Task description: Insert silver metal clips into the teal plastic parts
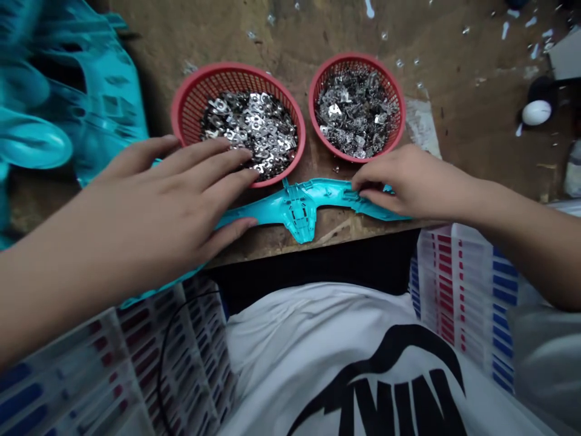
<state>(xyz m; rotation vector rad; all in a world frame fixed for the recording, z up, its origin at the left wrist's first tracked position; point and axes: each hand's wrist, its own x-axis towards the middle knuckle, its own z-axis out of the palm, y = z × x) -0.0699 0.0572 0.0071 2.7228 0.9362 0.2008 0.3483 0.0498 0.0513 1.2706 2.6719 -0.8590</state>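
A curved teal plastic part (299, 212) lies along the table's front edge, its ribbed inner side up. My left hand (172, 188) reaches over its left stretch, fingers stretched out and thumb beside the part. The fingertips are over the near rim of a red basket (181, 115) filled with shiny flat metal pieces (263, 124). On the part's right arm, my right hand (403, 181) is closed in a pinch, its fingertips down at the plastic. Whatever sits between those fingertips is hidden.
A second red basket (402, 115) holds small metal pieces (356, 109). Large teal plastic parts (109, 91) pile up at the left. Loose bits are scattered over the wooden table (340, 24). Plastic crates (454, 278) stand below the edge, and a black cable (166, 339) hangs at left.
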